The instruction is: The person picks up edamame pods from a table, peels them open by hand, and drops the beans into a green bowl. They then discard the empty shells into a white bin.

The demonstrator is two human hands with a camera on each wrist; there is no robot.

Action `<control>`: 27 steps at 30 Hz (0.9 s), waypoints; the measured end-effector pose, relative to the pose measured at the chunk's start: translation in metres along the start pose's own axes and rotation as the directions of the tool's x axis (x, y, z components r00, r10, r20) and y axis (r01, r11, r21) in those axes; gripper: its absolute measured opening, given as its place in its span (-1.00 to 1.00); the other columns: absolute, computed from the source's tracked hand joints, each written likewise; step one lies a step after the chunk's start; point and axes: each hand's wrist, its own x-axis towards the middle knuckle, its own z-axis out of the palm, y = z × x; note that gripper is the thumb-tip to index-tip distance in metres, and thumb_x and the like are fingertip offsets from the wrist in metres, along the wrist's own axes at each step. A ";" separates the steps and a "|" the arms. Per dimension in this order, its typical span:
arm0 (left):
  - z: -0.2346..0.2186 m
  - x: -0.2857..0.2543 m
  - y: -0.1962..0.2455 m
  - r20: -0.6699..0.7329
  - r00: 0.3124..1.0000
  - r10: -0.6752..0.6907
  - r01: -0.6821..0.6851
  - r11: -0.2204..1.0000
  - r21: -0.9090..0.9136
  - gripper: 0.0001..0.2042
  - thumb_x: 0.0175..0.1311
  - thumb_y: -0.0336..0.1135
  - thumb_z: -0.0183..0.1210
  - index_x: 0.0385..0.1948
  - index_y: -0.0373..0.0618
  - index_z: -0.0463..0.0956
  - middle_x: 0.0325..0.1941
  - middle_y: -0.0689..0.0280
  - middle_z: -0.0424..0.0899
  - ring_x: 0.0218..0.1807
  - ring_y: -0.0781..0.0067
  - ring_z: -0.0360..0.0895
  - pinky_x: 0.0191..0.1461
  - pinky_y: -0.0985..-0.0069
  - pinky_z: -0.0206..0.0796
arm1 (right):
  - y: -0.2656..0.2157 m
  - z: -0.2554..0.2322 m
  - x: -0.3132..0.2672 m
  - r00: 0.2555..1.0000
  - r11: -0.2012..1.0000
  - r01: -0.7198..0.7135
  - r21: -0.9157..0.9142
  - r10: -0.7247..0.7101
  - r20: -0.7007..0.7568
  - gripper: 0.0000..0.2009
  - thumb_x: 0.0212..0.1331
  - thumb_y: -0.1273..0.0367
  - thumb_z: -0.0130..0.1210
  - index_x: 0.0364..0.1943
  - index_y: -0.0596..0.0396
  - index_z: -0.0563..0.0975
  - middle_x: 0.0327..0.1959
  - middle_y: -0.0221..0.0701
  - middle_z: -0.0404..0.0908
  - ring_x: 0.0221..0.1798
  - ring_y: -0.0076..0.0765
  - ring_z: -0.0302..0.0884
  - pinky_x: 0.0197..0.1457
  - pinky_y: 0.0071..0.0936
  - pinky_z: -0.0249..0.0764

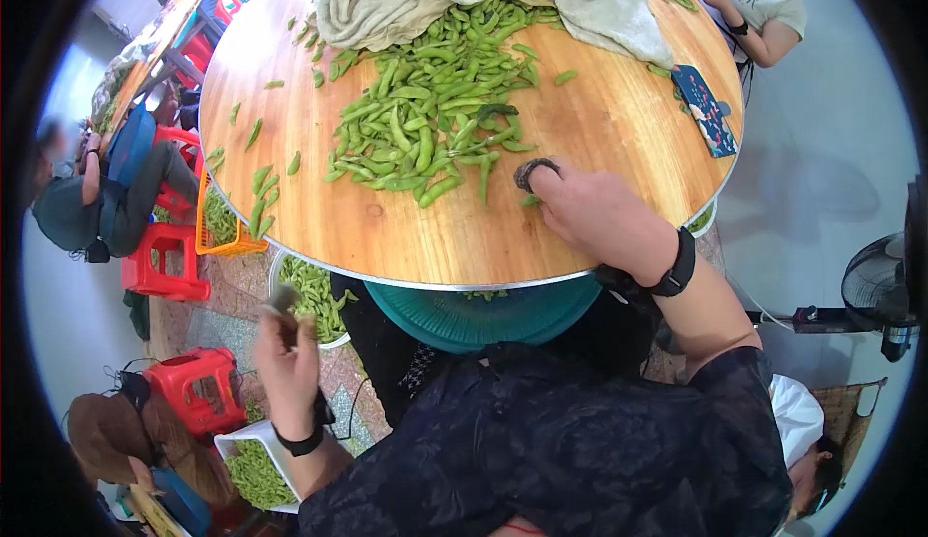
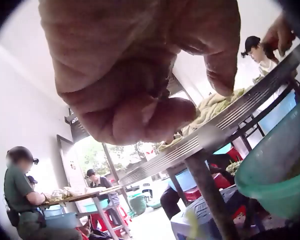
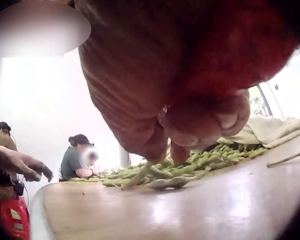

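Green soybean pods (image 1: 416, 121) lie in a broad heap on the round wooden table. My right hand (image 1: 604, 213) is low over the tabletop, just right of the heap. Its fingertips pinch a pod (image 3: 138, 175) in the right wrist view, while other pods lie close behind. A dark band wraps a finger of this hand. Past the table's front left edge, my left hand (image 1: 288, 358) is raised beside a white basin (image 1: 275, 271) of pods. Its fingers are loosely bent and no pod shows between them. A blurred yellow-green thing (image 2: 194, 222) appears below it in the left wrist view.
Pale cloths (image 1: 396, 0) cover the far part of the heap. A blue patterned phone (image 1: 704, 112) lies near the right edge. Beneath the table's front edge is a green tub (image 1: 483, 319). An orange basket (image 1: 220, 218) and red stools (image 1: 166, 261) stand left. Other people sit around.
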 end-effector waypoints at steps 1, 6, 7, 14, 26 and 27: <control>0.004 -0.002 0.003 0.077 0.997 -0.001 0.005 0.998 -0.058 -0.70 0.22 -0.44 0.16 -0.01 -0.26 0.45 -0.48 0.38 0.45 -0.40 0.62 0.35 -0.32 0.60 0.26 | -0.001 0.002 0.001 1.000 1.000 0.009 -0.003 -0.009 0.000 -0.85 0.08 0.48 -0.02 -0.25 0.14 0.36 -0.37 -0.19 0.52 -0.46 0.11 0.52 -0.42 -0.11 0.47; 0.055 0.003 0.064 0.453 0.875 0.174 0.127 0.819 -0.560 -0.64 0.35 -0.47 -0.05 0.17 -0.26 0.30 -0.09 0.36 0.52 -0.19 0.64 0.42 -0.07 0.67 0.28 | -0.025 0.015 -0.003 0.967 0.715 -0.018 0.699 0.191 -0.169 -0.77 0.16 0.45 0.06 -0.11 0.13 0.36 -0.36 -0.22 0.50 -0.58 -0.07 0.47 -0.48 -0.28 0.43; 0.066 0.004 0.076 0.488 0.845 0.217 0.159 0.770 -0.618 -0.62 0.35 -0.46 -0.05 0.21 -0.23 0.27 -0.07 0.37 0.51 -0.21 0.66 0.40 -0.10 0.70 0.27 | -0.037 0.011 -0.005 0.969 0.711 -0.011 0.704 0.181 -0.167 -0.77 0.16 0.45 0.06 -0.11 0.13 0.36 -0.36 -0.22 0.50 -0.58 -0.07 0.47 -0.48 -0.28 0.43; 0.095 0.009 0.101 0.755 0.633 0.170 0.625 0.464 -0.628 -0.77 0.46 -0.27 -0.11 -0.13 -0.22 0.46 -0.38 0.55 0.44 -0.33 0.75 0.29 -0.21 0.71 0.20 | -0.074 0.035 -0.020 0.914 0.439 0.050 0.897 0.342 -0.218 -0.73 0.21 0.46 0.01 -0.01 0.20 0.37 -0.44 -0.43 0.43 -0.62 -0.60 0.33 -0.51 -0.65 0.30; 0.085 0.009 0.093 0.496 0.742 0.452 -0.282 0.881 -0.380 -0.84 0.21 -0.38 0.14 -0.49 -0.18 0.34 -0.52 0.12 0.44 -0.42 -0.01 0.46 -0.41 0.26 0.29 | -0.060 0.003 -0.022 0.900 0.296 -0.420 0.858 0.015 0.436 -0.85 0.17 0.52 -0.27 -0.20 0.10 0.29 -0.58 -0.52 0.33 -0.71 -0.65 0.22 -0.66 -0.66 0.18; 0.084 0.009 0.093 0.499 0.739 0.452 -0.281 0.881 -0.380 -0.84 0.21 -0.38 0.14 -0.49 -0.18 0.34 -0.52 0.12 0.44 -0.42 -0.01 0.46 -0.41 0.26 0.29 | -0.060 0.002 -0.021 0.892 0.377 -0.421 0.825 0.009 0.451 -0.91 0.17 0.50 -0.21 -0.25 0.14 0.25 -0.58 -0.35 0.34 -0.58 -0.32 0.31 -0.53 -0.43 0.24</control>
